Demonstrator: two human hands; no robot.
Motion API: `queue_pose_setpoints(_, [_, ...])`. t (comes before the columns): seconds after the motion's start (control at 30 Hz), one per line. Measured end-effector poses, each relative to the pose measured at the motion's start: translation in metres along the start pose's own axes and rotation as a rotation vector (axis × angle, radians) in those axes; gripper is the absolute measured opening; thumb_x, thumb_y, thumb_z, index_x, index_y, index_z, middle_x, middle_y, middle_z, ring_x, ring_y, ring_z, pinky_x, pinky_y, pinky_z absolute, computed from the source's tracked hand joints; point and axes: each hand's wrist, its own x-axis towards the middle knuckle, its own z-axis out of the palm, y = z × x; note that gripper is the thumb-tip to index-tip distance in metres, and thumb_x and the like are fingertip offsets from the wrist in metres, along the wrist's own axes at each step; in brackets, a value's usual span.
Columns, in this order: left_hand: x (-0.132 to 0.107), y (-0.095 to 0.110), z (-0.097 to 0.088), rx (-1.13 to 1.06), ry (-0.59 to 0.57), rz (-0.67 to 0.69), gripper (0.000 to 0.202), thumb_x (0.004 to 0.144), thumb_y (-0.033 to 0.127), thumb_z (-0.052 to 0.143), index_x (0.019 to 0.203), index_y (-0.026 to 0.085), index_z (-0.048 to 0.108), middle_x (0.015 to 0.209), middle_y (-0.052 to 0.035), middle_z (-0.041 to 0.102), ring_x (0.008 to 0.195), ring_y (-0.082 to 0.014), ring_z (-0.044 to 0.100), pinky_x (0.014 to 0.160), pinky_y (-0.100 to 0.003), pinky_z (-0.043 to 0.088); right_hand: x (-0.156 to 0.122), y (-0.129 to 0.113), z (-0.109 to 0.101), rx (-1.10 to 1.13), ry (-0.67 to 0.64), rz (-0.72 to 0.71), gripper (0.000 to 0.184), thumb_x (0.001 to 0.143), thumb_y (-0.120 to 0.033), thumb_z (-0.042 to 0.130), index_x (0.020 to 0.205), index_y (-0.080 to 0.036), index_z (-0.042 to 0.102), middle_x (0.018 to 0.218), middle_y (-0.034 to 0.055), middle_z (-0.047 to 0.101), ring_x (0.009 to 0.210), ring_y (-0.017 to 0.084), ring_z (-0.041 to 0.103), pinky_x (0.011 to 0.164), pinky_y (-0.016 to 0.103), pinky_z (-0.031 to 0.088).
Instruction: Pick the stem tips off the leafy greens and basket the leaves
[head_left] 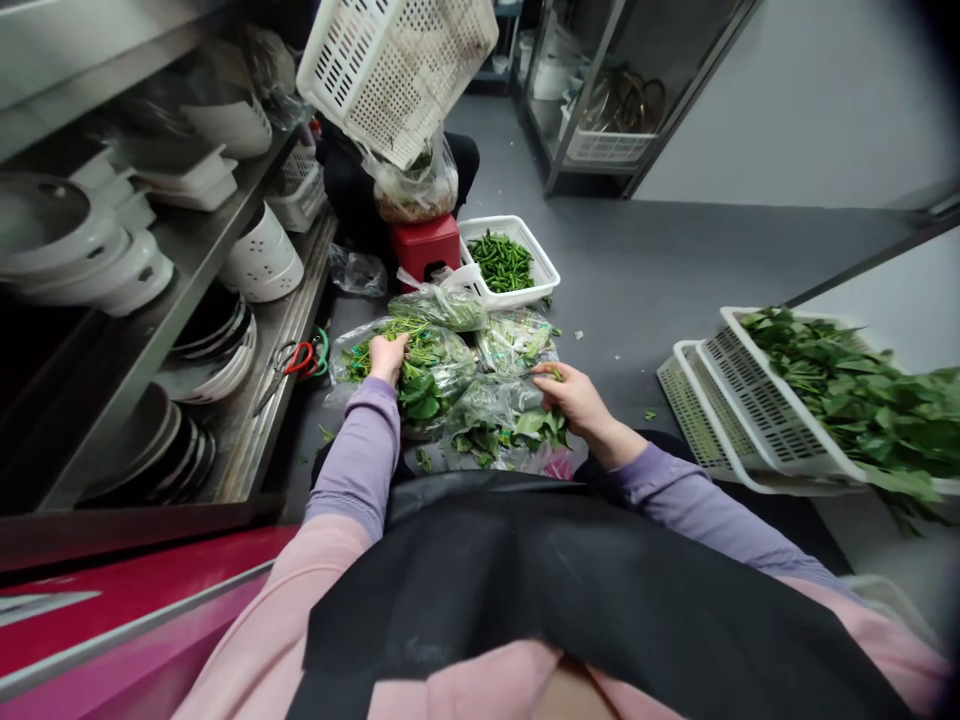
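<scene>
My left hand (386, 358) has its fingers closed on the stems of leafy greens (421, 395) lying in an open clear plastic bag. My right hand (576, 398) pinches a short piece of green stem (556, 375) between thumb and fingers. Below it, loose green leaves (544, 428) lie on crumpled clear plastic (487, 400). Just beyond my hands are a clear bag of greens (442, 308) and another bag with thin green stalks (514, 340).
A white basket of green chillies (504, 262) stands ahead beside a red stool (426, 248). Another person holds up a white basket (397, 75). Stacked baskets with leafy greens (847, 390) are at right. Red-and-green-handled scissors (301, 358) lie on the left shelf (259, 400) with dishes.
</scene>
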Motion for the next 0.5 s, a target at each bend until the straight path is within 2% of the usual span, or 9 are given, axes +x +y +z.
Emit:
queue_pose_setpoints(0.07, [-0.01,0.006,0.001,-0.076,-0.136,0.029,0.02,0.063,0.026,0.07,0.068,0.01,0.057,0.048,0.0009,0.054,0.04,-0.0075,0.045,0.045,-0.021,0.035,-0.004,-0.005,-0.003,-0.086,0.042,-0.058,0.035,0.066,-0.039,0.06,0.094,-0.017,0.058,0.05,-0.0068,0.041,0.042,0.008,0.036,0.046,0.024,0.031])
queue_pose_setpoints(0.17, [-0.035,0.016,0.007,-0.256,-0.526,0.046,0.033,0.063,0.035,0.071,0.083,0.011,0.063,0.067,-0.0032,0.062,0.053,-0.0083,0.054,0.054,-0.021,0.043,-0.008,-0.027,0.005,-0.287,0.041,-0.199,0.028,0.071,-0.036,0.056,0.087,-0.015,0.065,0.054,-0.0022,0.051,0.047,0.01,0.041,0.051,0.025,0.035])
queue_pose_setpoints(0.23, [-0.053,0.02,0.013,-0.341,-0.705,0.019,0.033,0.064,0.038,0.071,0.082,0.011,0.064,0.074,-0.0042,0.064,0.06,-0.009,0.057,0.06,-0.022,0.045,-0.005,-0.045,0.017,-0.396,0.008,-0.299,0.027,0.072,-0.035,0.055,0.085,-0.015,0.068,0.061,0.0011,0.059,0.054,0.011,0.047,0.059,0.026,0.038])
queue_pose_setpoints(0.3, [-0.07,0.021,0.021,-0.392,-0.781,-0.004,0.031,0.065,0.039,0.071,0.077,0.012,0.064,0.077,-0.0049,0.065,0.067,-0.0112,0.059,0.065,-0.024,0.047,0.003,-0.057,0.033,-0.451,-0.036,-0.363,0.027,0.072,-0.035,0.057,0.086,-0.016,0.069,0.071,0.0031,0.064,0.063,0.014,0.053,0.067,0.027,0.041])
queue_pose_setpoints(0.4, [-0.089,0.02,0.031,-0.432,-0.827,-0.03,0.031,0.064,0.041,0.071,0.074,0.013,0.062,0.088,-0.0071,0.066,0.081,-0.0165,0.062,0.073,-0.029,0.048,0.015,-0.06,0.056,-0.436,-0.13,-0.412,0.032,0.068,-0.035,0.063,0.094,-0.017,0.068,0.091,0.0049,0.066,0.082,0.017,0.058,0.079,0.029,0.041])
queue_pose_setpoints(0.5, [-0.099,0.017,0.036,-0.449,-0.865,-0.098,0.031,0.062,0.04,0.073,0.074,0.013,0.062,0.095,-0.0083,0.067,0.088,-0.0196,0.062,0.077,-0.031,0.048,0.021,-0.052,0.066,-0.344,-0.183,-0.347,0.034,0.066,-0.036,0.064,0.091,-0.014,0.068,0.092,0.0063,0.065,0.083,0.017,0.058,0.079,0.03,0.042])
